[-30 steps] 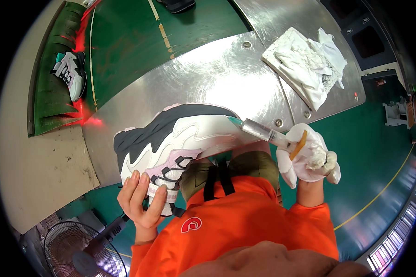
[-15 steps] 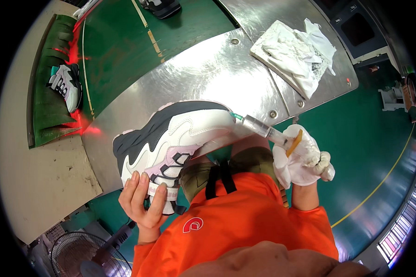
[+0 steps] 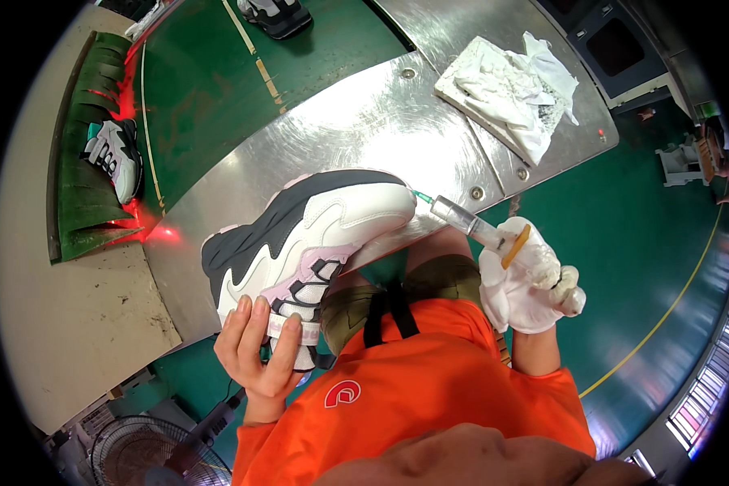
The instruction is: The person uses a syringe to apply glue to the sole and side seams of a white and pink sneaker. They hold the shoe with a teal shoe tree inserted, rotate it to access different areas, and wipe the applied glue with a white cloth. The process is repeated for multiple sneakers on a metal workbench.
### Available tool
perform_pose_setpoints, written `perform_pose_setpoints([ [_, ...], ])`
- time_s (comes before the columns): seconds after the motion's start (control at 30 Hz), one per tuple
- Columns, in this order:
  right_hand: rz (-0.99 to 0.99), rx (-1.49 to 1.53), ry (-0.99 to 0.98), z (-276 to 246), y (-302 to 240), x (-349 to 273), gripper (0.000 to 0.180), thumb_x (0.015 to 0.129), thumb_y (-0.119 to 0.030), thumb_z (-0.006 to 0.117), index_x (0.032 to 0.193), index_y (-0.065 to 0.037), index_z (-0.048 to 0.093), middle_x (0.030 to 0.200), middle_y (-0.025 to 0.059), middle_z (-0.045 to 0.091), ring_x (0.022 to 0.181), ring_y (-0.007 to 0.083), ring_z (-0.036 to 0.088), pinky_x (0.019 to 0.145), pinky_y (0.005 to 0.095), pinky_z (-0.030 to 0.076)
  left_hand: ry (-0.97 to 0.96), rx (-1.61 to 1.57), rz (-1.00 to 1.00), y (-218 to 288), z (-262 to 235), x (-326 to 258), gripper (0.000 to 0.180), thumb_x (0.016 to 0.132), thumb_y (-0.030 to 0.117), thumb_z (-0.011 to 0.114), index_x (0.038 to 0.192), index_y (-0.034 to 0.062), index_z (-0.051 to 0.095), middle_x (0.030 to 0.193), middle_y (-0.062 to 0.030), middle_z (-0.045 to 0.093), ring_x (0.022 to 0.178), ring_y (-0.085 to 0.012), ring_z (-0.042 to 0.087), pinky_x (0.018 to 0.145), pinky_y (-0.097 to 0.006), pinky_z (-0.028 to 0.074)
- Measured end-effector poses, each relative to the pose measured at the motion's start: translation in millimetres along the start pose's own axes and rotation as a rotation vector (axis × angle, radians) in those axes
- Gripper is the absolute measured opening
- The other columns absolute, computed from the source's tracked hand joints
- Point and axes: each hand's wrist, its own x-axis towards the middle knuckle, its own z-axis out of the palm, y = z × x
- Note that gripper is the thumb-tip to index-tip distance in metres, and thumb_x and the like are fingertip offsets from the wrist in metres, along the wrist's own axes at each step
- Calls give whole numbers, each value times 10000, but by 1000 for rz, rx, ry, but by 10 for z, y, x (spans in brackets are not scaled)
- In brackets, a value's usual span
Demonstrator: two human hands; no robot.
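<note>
My bare left hand (image 3: 259,350) grips the laced top of a chunky sneaker (image 3: 308,239), white with a dark grey heel and pink panels, held on its side over the near edge of a metal table (image 3: 356,130). My right hand (image 3: 525,279), in a white glove, is shut on a syringe-like applicator (image 3: 470,225) with a clear barrel. The applicator's green tip touches the sneaker's toe by the sole edge. An orange stick sits between the gloved fingers.
A flat pad with crumpled white cloths (image 3: 514,85) lies at the table's far right. Beyond the table runs a green conveyor belt (image 3: 211,81) carrying another sneaker (image 3: 117,158) at left and one more (image 3: 274,14) at the top. A fan (image 3: 146,454) stands lower left.
The sneaker has shifted slightly right with my left hand, and the view has tilted. The applicator tip stays at the toe.
</note>
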Motion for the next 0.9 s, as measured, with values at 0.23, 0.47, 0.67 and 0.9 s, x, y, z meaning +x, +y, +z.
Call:
perform_pose_setpoints([
  [0.23,46,-225,36,226,-66,26,1054,535,-361,842,1328,132,353,1027,296,583,527,268,598,469,307,502,-3,17,-5,-12,-25,-8,254,926,307,532,1030,171,720,1183,-154,641,1105,-339,590,860,-395,471],
  [0.47,106,-516,29,538,-121,55,994,403,62,753,1325,127,387,1057,225,593,720,181,590,646,263,496,-65,-15,-21,-62,-109,171,270,838,291,617,1049,155,716,1188,-157,642,1096,-331,599,862,-389,465],
  [0.67,87,-684,-74,419,-72,158,990,421,78,800,1330,102,408,1096,180,614,749,137,550,706,264,475,-152,-123,-54,-259,-212,588,468,625,181,793,1076,107,693,1192,-145,635,1041,-321,618,811,-381,458],
  [0.9,3,-825,-172,3,111,440,968,478,15,861,1339,72,422,1100,160,638,753,145,604,731,278,514,-355,-394,-191,-644,-161,1207,592,558,126,859,1088,5,625,1083,-165,626,994,-327,611,871,-389,471],
])
